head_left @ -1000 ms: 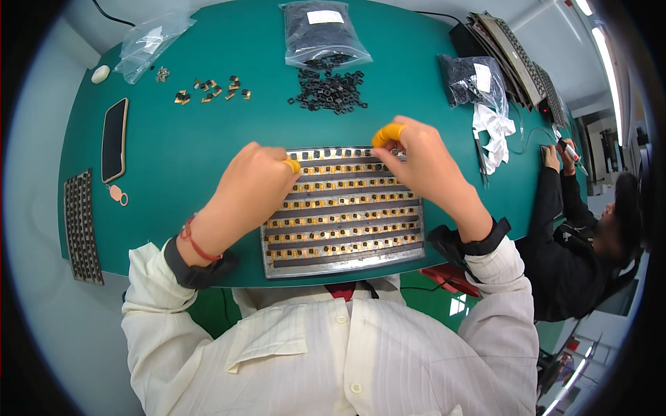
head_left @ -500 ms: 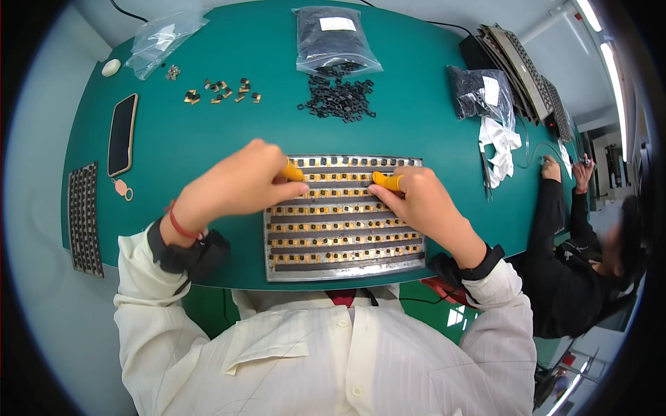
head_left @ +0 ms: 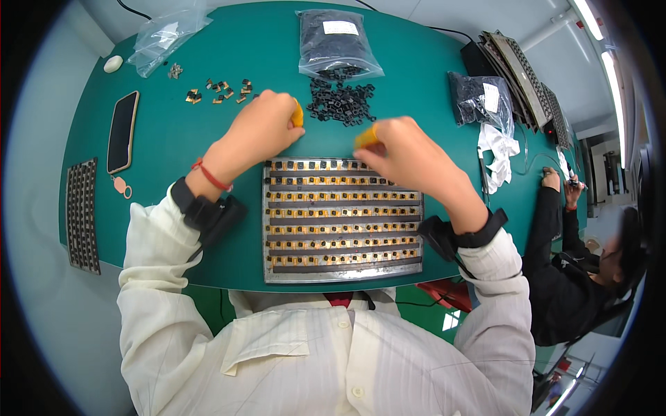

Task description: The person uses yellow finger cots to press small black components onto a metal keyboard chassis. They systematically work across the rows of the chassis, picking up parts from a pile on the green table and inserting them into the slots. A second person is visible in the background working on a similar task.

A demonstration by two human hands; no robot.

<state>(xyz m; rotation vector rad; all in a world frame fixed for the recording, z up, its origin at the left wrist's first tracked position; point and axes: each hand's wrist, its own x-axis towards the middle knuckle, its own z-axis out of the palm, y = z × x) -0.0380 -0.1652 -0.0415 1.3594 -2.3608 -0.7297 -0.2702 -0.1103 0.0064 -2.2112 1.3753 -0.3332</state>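
Two hands hang beyond the middle of a shallow metal tray (head_left: 333, 274), which lies on the green tabletop (head_left: 173, 156) straight in front of the person, close to the near edge. Seven rows cross it, dotted with small black squares and brass-coloured bits.

The left hand (head_left: 262, 123) is above the tabletop past the tray's far edge, left of a loose heap of black square frames (head_left: 340, 104). Its thumb and a finger in a yellow cot (head_left: 297, 114) are drawn together; whether a piece sits between them cannot be told. The right hand (head_left: 409, 154) is over the far row's right part, its fingers curled and its yellow cot (head_left: 365, 137) blurred, so neither grip nor contact can be made out.

The likeliest trouble is a knocked piece: a wrist or knuckle dipping low over the rows could tip a seated square out of line. Parts this tiny could also slip from smooth cots and stray on the tabletop. A careless sweep might push the heap toward the scattered brass-and-black parts (head_left: 220, 87), mixing the two, and a bump could skew the tray.
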